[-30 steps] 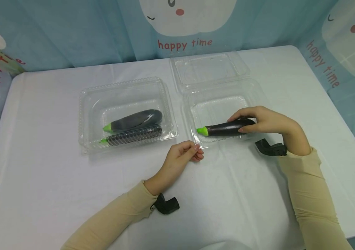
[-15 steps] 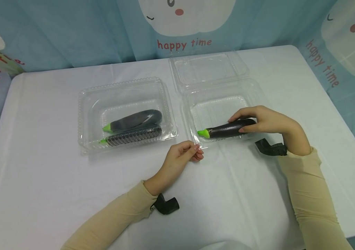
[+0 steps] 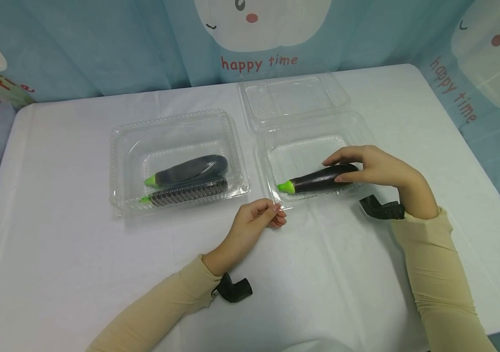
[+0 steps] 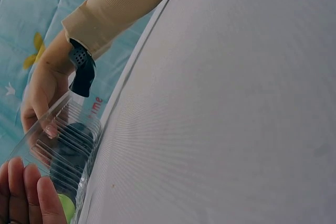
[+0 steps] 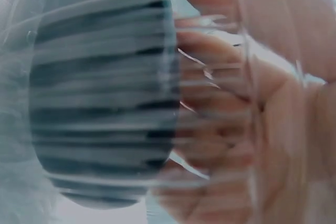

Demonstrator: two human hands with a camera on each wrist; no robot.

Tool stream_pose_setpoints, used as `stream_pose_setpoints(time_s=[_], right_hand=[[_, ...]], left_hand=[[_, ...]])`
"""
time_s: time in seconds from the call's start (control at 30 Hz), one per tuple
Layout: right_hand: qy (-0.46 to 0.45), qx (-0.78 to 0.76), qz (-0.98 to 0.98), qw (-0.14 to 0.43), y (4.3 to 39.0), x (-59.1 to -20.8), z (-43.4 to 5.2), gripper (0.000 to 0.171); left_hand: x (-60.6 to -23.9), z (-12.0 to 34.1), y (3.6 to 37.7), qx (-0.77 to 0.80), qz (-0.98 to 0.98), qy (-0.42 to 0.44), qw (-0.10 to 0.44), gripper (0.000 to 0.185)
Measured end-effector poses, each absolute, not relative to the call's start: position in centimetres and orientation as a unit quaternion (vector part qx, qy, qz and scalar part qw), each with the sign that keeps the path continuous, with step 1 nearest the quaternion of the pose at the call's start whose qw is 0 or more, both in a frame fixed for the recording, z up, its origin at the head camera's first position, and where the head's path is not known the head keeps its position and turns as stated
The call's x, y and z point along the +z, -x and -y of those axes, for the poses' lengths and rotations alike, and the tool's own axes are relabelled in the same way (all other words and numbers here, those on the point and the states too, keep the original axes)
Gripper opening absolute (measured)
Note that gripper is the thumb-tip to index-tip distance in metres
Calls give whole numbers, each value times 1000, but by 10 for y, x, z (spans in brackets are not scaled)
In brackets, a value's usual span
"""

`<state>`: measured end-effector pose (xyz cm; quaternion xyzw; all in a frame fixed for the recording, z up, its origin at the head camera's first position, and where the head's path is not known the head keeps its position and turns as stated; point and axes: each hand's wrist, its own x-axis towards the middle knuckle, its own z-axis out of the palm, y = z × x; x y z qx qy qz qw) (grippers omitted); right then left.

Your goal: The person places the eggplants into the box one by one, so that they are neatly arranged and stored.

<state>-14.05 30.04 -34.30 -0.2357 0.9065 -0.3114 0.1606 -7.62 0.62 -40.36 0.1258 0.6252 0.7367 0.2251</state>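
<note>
A dark eggplant (image 3: 320, 181) with a bright green stem end lies in the front of a clear plastic clamshell container (image 3: 302, 146), whose lid (image 3: 295, 98) is folded back. My right hand (image 3: 381, 166) arches over the eggplant's thick end, the thumb on its near side and the fingers loosened just off its far side. Through the ribbed wall, the right wrist view shows this eggplant (image 5: 105, 93) beside the fingers. My left hand (image 3: 254, 217) pinches the container's front left corner between thumb and finger. The left wrist view has its fingertips (image 4: 32, 187) beside the clear wall.
Left of this container stands another clear one (image 3: 170, 129), its lid down, with two more eggplants (image 3: 192, 168) inside. A white cloth covers the table (image 3: 69, 254). Blue printed curtains (image 3: 140, 44) hang at the back and sides.
The right fingers have loosened and lifted slightly from the eggplant, which has turned a little, its thick end now farther back. My left hand stays at the container's corner.
</note>
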Motion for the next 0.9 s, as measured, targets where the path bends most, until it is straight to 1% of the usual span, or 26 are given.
stream_pose_setpoints(time_s=[0.7,0.8,0.9], right_hand=[[185,-354,-906,139,139,-336,-302,32],[165,-368,-906,128,137,-332,-306,32],[151,-379,-907,105,136,-329,-310,32]], left_hand=[[-404,-5,75,742,-618,-124,227,19],[-404,-6,75,743,-616,-126,228,19],[-404,-5,76,743,-616,-127,229,20]])
